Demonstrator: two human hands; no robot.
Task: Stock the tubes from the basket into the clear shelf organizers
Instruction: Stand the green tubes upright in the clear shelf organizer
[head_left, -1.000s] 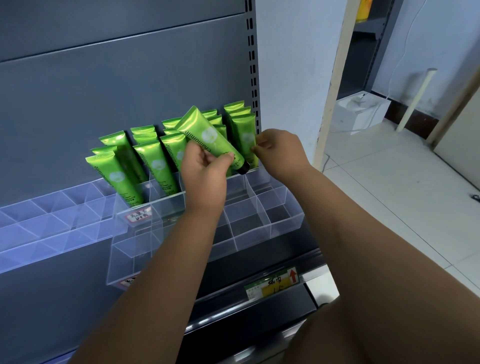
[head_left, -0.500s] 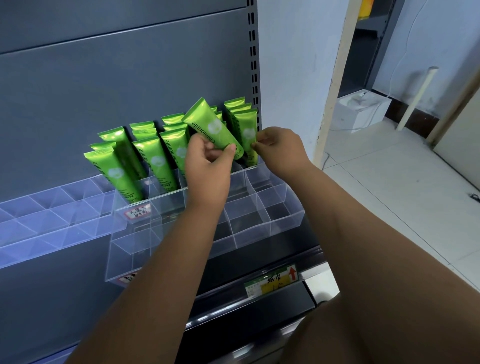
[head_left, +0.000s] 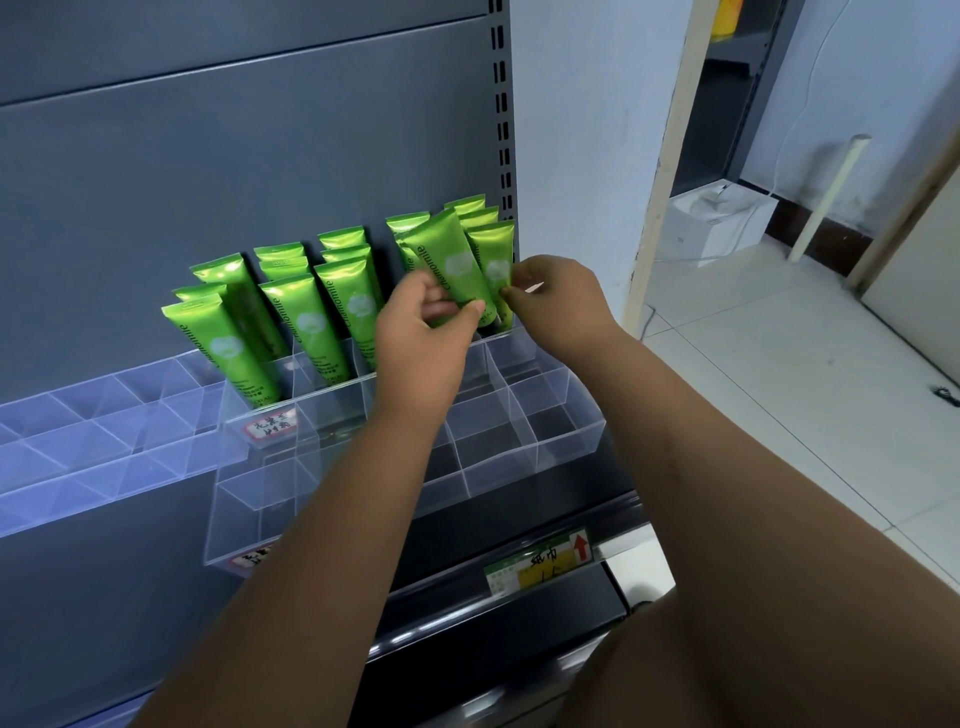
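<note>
The left hand (head_left: 421, 332) gripped a green tube (head_left: 451, 262) near its lower end, fingers and thumb curled round it. The tube was tilted, crimped end up and leaning left, over the back row of the clear organizer (head_left: 545, 431) near its right end. The right hand (head_left: 563, 306) sat just beside it, fingers curled and fingertips (head_left: 511, 295) against the edge of the front tube in the rightmost column. Whether they pinched that tube or only touched it could not be told.

Around the held tube, the standing tubes (head_left: 304, 322) filled the organizer's back compartments in five columns, caps down and crimped ends up. Most stood upright, though the ones at the far left leaned. The word "Chamomile" ran along their sides. The compartments in the tiers nearer the camera held no tubes, and a red-bordered label (head_left: 270, 426) hung on a front wall at the left.

A second organizer (head_left: 104, 415) — clear with a bluish cast — lay to the left on the same shelf. Behind both rose the grey back panel (head_left: 260, 156) of the shelving unit. On the shelf edge below sat a yellow-and-green price tag (head_left: 540, 564) with a red arrow.

Further right, past the end of the shelving, the tiled floor (head_left: 779, 389) carried a white box (head_left: 722, 221) against the wall, with a pale pole (head_left: 831, 197) leaning nearby.
</note>
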